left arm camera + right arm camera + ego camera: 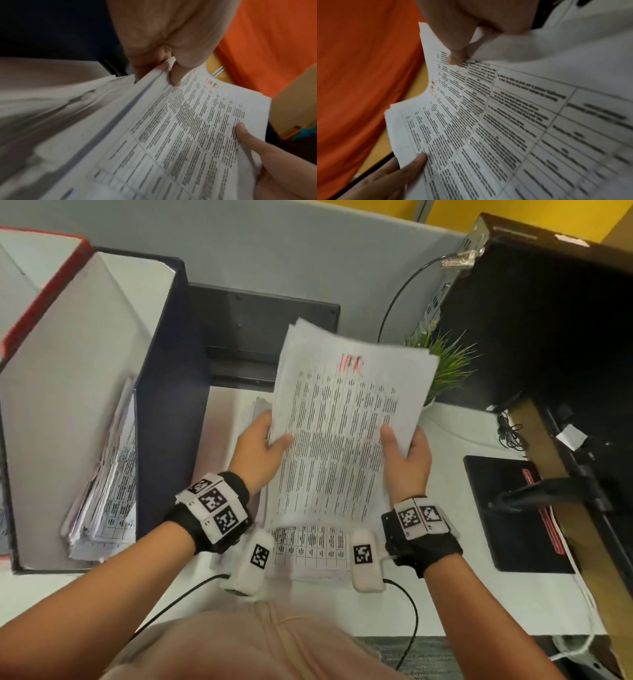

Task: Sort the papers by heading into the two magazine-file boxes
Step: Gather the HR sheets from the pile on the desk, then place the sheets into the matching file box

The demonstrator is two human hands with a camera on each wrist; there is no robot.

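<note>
Both hands hold up a thick sheaf of printed papers (pixel 342 422) with a red handwritten heading, above the desk. My left hand (pixel 274 436) pinches its left edge, thumb on the top sheet (pixel 188 128). At the right edge my right hand (pixel 399 440) grips it the same way, thumb on the print (pixel 488 121). More papers (pixel 308 546) lie flat on the desk under the sheaf. A dark blue magazine-file box (pixel 164 371) stands at the left with papers (pixel 106 484) leaning inside. A red-edged box (pixel 41 296) stands beyond it at the far left.
A small green plant (pixel 448 364) stands just right of the sheaf. A black computer case (pixel 548 320) fills the back right, with a black pad (pixel 507 508) in front. A black flat device (pixel 267 330) leans on the grey partition behind. Cables run along the desk's front edge.
</note>
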